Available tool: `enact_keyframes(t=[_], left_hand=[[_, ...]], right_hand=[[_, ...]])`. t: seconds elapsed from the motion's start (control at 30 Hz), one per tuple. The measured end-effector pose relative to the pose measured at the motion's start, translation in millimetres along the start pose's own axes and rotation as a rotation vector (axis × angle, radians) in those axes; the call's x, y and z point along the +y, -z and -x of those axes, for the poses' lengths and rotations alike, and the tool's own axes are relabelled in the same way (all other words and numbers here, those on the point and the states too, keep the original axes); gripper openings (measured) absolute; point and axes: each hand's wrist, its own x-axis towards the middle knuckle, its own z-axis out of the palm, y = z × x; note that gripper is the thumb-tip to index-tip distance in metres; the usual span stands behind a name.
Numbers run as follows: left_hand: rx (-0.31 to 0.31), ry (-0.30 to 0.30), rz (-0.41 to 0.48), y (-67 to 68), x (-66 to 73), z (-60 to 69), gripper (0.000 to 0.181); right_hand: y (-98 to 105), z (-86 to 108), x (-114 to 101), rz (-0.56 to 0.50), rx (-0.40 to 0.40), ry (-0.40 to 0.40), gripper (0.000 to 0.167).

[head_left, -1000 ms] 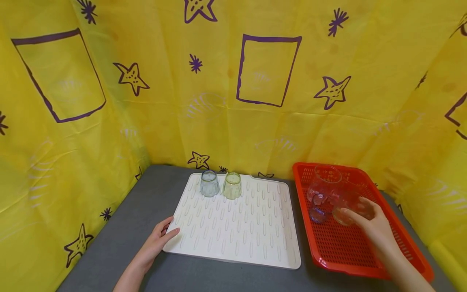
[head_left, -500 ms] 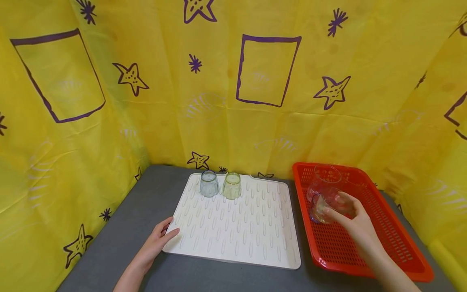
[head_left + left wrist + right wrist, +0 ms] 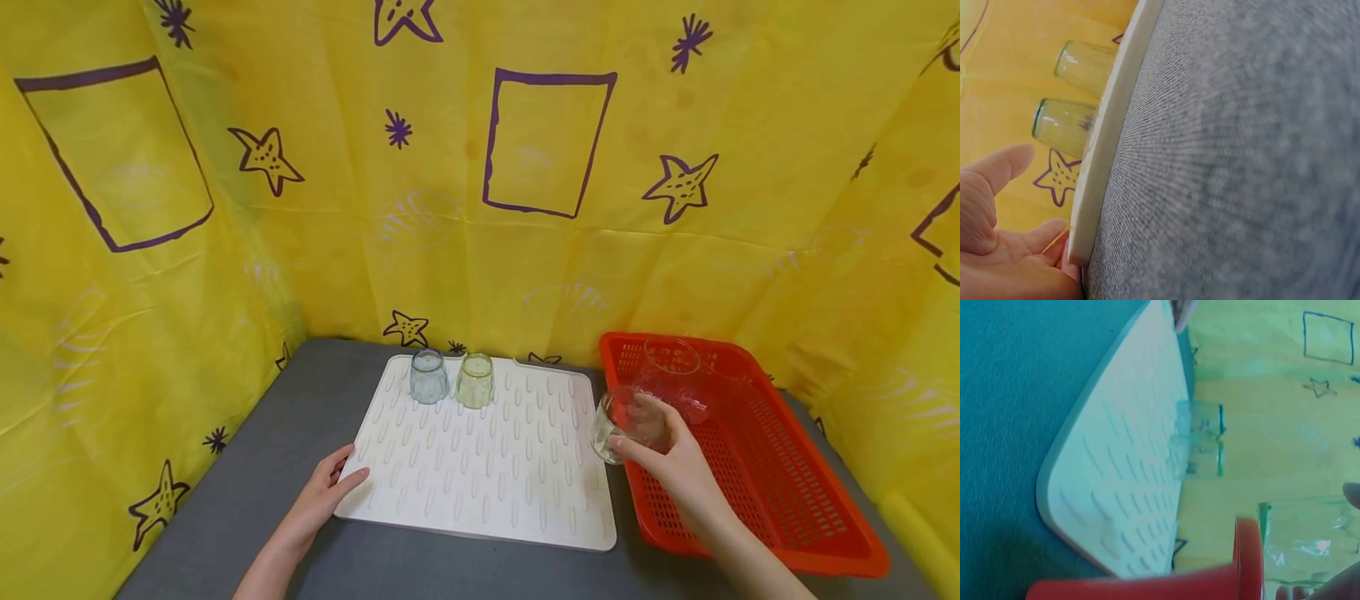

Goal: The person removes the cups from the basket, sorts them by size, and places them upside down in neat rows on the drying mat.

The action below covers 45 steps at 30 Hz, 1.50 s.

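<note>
My right hand [image 3: 675, 458] grips a clear drinking glass [image 3: 609, 437] between thumb and fingers. It holds the glass over the gap between the white ridged drying mat [image 3: 480, 467] and the red basket's near-left rim. The same glass [image 3: 1304, 540] shows in the right wrist view, partly behind my fingers. At the mat's left edge, my left hand [image 3: 326, 492] rests with its fingertips touching the side and its thumb [image 3: 1013, 165] sticking out straight. A bluish glass [image 3: 429, 379] and a yellow-green glass [image 3: 476, 383] stand upside down at the mat's back left.
The red slotted basket [image 3: 757, 483] stands right of the mat. At its back are more clear glassware [image 3: 671, 367] pieces, hard to make out. A yellow patterned curtain [image 3: 555, 275] encloses the grey table [image 3: 262, 417] behind and at both sides.
My right hand has carried the clear glass leftward from inside the basket to beyond its left rim. A purple glass seen earlier in the basket is now hidden. My left hand has stayed put.
</note>
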Motion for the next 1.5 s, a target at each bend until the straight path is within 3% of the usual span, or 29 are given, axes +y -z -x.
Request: enact_keyframes(t=[0.33, 0.53, 0.67, 0.87, 1.1, 1.5], left_hand=[[0.05, -0.008, -0.07, -5.4, 12.1, 4.3, 0.076], [0.102, -0.07, -0.156, -19.8, 29.9, 12.5, 0.073], [0.091, -0.148, -0.111, -35.5, 43.9, 17.7, 0.069], [-0.008, -0.319, 0.059, -63.3, 58.4, 22.4, 0.063], [-0.185, -0.509, 0.038, -87.9, 72.0, 26.3, 0.067], [-0.325, -0.62, 0.019, -120.3, 92.8, 25.5, 0.075]], right_hand=[[-27, -1.4, -4, -0.021, -0.048, 0.021, 0.075], [-41, -1.0, -3, -0.032, -0.07, 0.028, 0.075], [-50, 0.2, -2, -0.047, -0.093, 0.034, 0.074], [-62, 2.3, 0, -0.078, -0.115, 0.055, 0.072], [-72, 5.2, 1, -0.085, -0.145, 0.102, 0.068], [-82, 9.9, 0, -0.101, -0.25, 0.147, 0.069]])
